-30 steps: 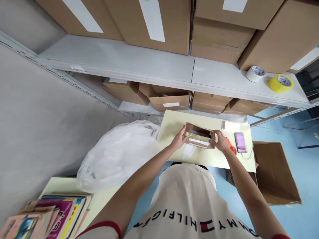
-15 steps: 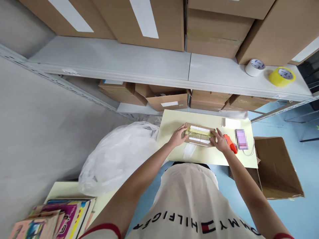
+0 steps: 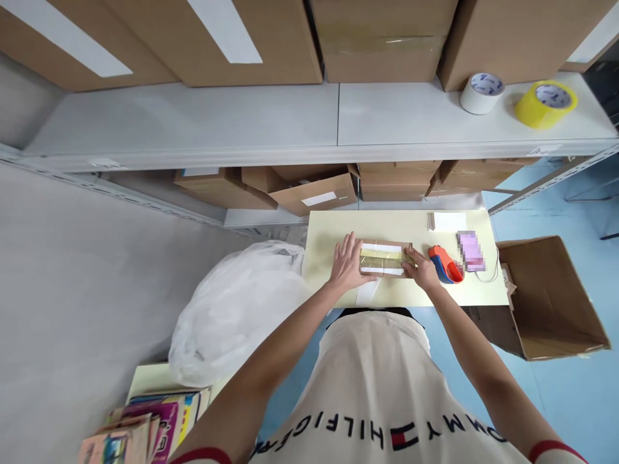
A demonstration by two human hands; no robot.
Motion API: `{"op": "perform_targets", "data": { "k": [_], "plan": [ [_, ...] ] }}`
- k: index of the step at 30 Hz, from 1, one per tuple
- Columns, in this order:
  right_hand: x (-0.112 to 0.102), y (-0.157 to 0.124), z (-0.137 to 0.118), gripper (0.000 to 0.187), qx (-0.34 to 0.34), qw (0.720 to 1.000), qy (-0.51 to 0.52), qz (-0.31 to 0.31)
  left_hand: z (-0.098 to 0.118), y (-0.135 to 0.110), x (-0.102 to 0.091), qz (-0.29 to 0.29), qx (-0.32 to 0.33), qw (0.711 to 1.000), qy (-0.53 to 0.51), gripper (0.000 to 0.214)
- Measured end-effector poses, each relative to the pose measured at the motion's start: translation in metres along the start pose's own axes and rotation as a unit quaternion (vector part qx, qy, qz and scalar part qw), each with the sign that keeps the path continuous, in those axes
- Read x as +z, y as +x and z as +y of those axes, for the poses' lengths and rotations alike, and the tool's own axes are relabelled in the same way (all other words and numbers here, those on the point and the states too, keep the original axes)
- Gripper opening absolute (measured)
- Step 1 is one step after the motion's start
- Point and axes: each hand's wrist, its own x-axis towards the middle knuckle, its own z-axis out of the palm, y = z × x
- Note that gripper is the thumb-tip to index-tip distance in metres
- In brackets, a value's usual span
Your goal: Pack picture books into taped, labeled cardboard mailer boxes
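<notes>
A small cardboard box lies on the pale yellow table, with clear yellowish tape and white strips across its top. My left hand braces against its left end, fingers stretched and spread, thumb along the near edge. At the right end, my right hand grips the box with bent fingers; its fingertips partly cover that corner. Just right of this hand sits an orange and blue tape dispenser. A white strip sticks out from under the box's near side.
A pixelated purple object and a white stack of cards lie at the table's right. An open carton stands on the floor. Left is a big white plastic bag. Ahead, a shelf holds cartons and two tape rolls.
My left hand has opened from curled fingers at the box's left end to spread fingers. The box lies lower and flatter in view. My head view has shifted, and the tape dispenser shows more fully.
</notes>
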Motion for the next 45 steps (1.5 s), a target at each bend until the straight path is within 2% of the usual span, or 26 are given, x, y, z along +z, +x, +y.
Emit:
{"op": "perform_targets", "data": {
  "k": [2, 4, 6, 8, 10, 12, 15, 18, 20, 22, 25, 28, 31, 33, 36, 39, 41, 42, 43, 45],
  "plan": [
    [0.001, 0.002, -0.001, 0.047, 0.001, 1.0, -0.002, -0.006, 0.007, 0.007, 0.001, -0.059, 0.058, 0.996, 0.026, 0.124],
    [0.0, -0.001, -0.001, 0.048, -0.013, 1.0, -0.005, -0.013, 0.009, 0.012, 0.004, -0.106, 0.092, 0.989, 0.047, 0.117],
    [-0.006, -0.008, 0.004, 0.049, -0.015, 1.0, -0.027, -0.002, 0.008, 0.015, 0.008, -0.124, 0.098, 0.985, 0.064, 0.105],
    [-0.015, -0.019, 0.015, 0.049, 0.047, 0.993, -0.094, 0.045, 0.007, 0.015, 0.01, -0.124, 0.095, 0.985, 0.073, 0.098],
    [-0.024, -0.03, 0.032, 0.046, 0.152, 0.968, -0.177, 0.093, 0.008, 0.013, 0.011, -0.119, 0.095, 0.986, 0.072, 0.097],
    [-0.031, -0.036, 0.05, 0.04, 0.227, 0.944, -0.222, 0.092, 0.009, 0.011, 0.011, -0.112, 0.092, 0.988, 0.061, 0.095],
    [-0.033, -0.036, 0.07, 0.037, 0.251, 0.949, -0.188, 0.038, 0.013, 0.008, 0.013, -0.092, 0.087, 0.992, 0.025, 0.094],
    [-0.037, -0.032, 0.074, 0.041, 0.24, 0.964, -0.1, 0.052, 0.014, 0.001, 0.017, -0.072, 0.083, 0.994, -0.024, 0.093],
    [-0.045, -0.029, 0.066, 0.041, 0.204, 0.973, -0.025, 0.105, 0.015, -0.007, 0.02, -0.063, 0.081, 0.994, -0.045, 0.092],
    [-0.059, -0.025, 0.048, 0.041, 0.141, 0.977, 0.053, 0.153, 0.016, -0.015, 0.024, -0.06, 0.08, 0.994, -0.053, 0.092],
    [-0.076, -0.014, 0.007, 0.034, 0.035, 0.978, 0.117, 0.169, 0.018, -0.025, 0.028, -0.055, 0.078, 0.994, -0.054, 0.092],
    [-0.075, 0.001, -0.04, 0.035, -0.024, 0.989, 0.12, 0.08, 0.02, -0.03, 0.03, -0.051, 0.079, 0.994, -0.057, 0.09],
    [-0.063, 0.016, -0.071, 0.039, -0.044, 0.994, 0.092, -0.027, 0.021, -0.032, 0.03, -0.051, 0.085, 0.993, -0.065, 0.083],
    [-0.056, 0.022, -0.078, 0.041, -0.054, 0.995, 0.056, -0.065, 0.02, -0.032, 0.027, -0.054, 0.086, 0.992, -0.08, 0.075],
    [-0.054, 0.026, -0.075, 0.042, -0.071, 0.993, 0.033, -0.09, 0.019, -0.034, 0.02, -0.041, 0.07, 0.985, -0.155, 0.071],
    [-0.06, 0.027, -0.067, 0.044, -0.077, 0.991, 0.046, -0.097, 0.022, -0.035, 0.013, 0.047, 0.026, 0.95, -0.308, 0.057],
    [-0.063, 0.026, -0.062, 0.045, -0.073, 0.991, 0.053, -0.096, 0.026, -0.031, 0.012, 0.124, -0.036, 0.893, -0.43, 0.045],
    [-0.064, 0.026, -0.06, 0.046, -0.071, 0.991, 0.055, -0.094, 0.028, -0.028, 0.012, 0.141, -0.079, 0.857, -0.49, 0.043],
    [-0.064, 0.025, -0.059, 0.046, -0.07, 0.992, 0.058, -0.093, 0.03, -0.024, 0.012, 0.128, -0.125, 0.815, -0.551, 0.041],
    [-0.064, 0.025, -0.056, 0.046, -0.071, 0.992, 0.063, -0.089, 0.034, -0.013, 0.012, 0.033, -0.193, 0.732, -0.653, 0.037]
  ]
}}
